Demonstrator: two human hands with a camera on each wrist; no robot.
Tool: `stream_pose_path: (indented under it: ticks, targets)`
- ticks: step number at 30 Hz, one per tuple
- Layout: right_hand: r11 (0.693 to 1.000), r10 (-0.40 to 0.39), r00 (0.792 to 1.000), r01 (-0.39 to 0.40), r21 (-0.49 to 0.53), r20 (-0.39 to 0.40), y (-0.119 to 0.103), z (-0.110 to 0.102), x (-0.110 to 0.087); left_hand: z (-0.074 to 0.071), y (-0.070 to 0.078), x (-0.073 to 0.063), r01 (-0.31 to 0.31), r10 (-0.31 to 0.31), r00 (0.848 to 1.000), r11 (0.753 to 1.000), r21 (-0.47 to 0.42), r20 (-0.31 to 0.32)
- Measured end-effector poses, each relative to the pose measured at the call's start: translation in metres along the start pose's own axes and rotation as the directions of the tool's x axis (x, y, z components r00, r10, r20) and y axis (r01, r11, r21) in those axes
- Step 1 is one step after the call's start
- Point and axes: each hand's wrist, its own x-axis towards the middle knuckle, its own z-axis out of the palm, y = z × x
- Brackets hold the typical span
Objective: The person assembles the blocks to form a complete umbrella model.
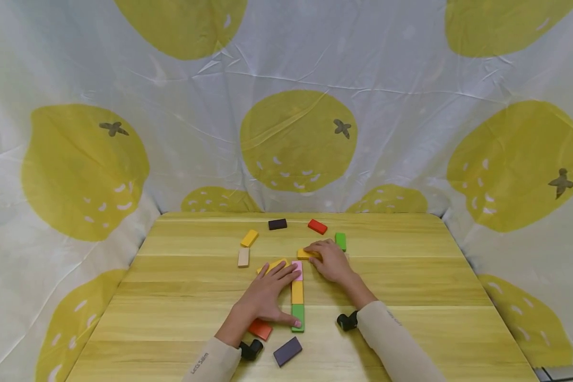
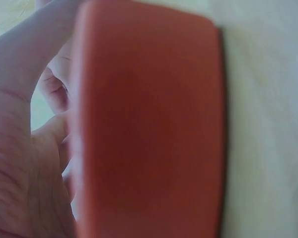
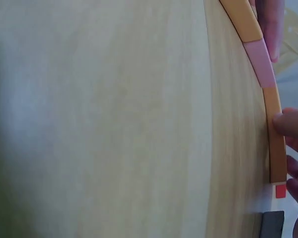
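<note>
A pink block (image 1: 297, 269), a yellow block (image 1: 297, 292) and a green block (image 1: 298, 313) lie end to end in a straight row. My left hand (image 1: 269, 297) spreads over the row's left side, fingertips at the pink block and thumb on the green one. At the far end, my right hand (image 1: 333, 261) pinches another yellow block (image 1: 304, 254) between thumb and fingers. In the right wrist view that held block (image 3: 276, 153) meets the pink block (image 3: 260, 62). Beyond the left fingers lies a partly covered yellow block (image 1: 276, 265).
A red block (image 1: 261, 330) lies under the left wrist and fills much of the left wrist view. Nearby is a dark purple block (image 1: 288, 351). Farther back are black (image 1: 277, 224), red (image 1: 317, 226), green (image 1: 340, 242), yellow (image 1: 249, 238) and beige (image 1: 243, 258) blocks.
</note>
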Motion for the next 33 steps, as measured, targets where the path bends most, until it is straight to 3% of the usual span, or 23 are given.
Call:
stream_pose_path:
  ticks: [9, 22, 33]
  targets:
    - [1.0, 0.013, 1.0, -0.013, -0.024, -0.027, -0.002, 0.006, -0.006, 0.001, 0.002, 0.0, -0.003, 0.003, 1.0, 1.0, -0.004, 0.01]
    - [0.999, 0.011, 0.991, -0.006, -0.038, 0.134, -0.004, -0.005, -0.018, -0.004, 0.003, -0.001, 0.01, -0.009, 1.0, 1.0, -0.02, 0.026]
    - [0.999, 0.012, 0.988, -0.005, -0.04, 0.156, -0.005, -0.005, -0.023, -0.001, 0.0, 0.0, -0.001, 0.001, 1.0, 1.0, -0.001, 0.007]
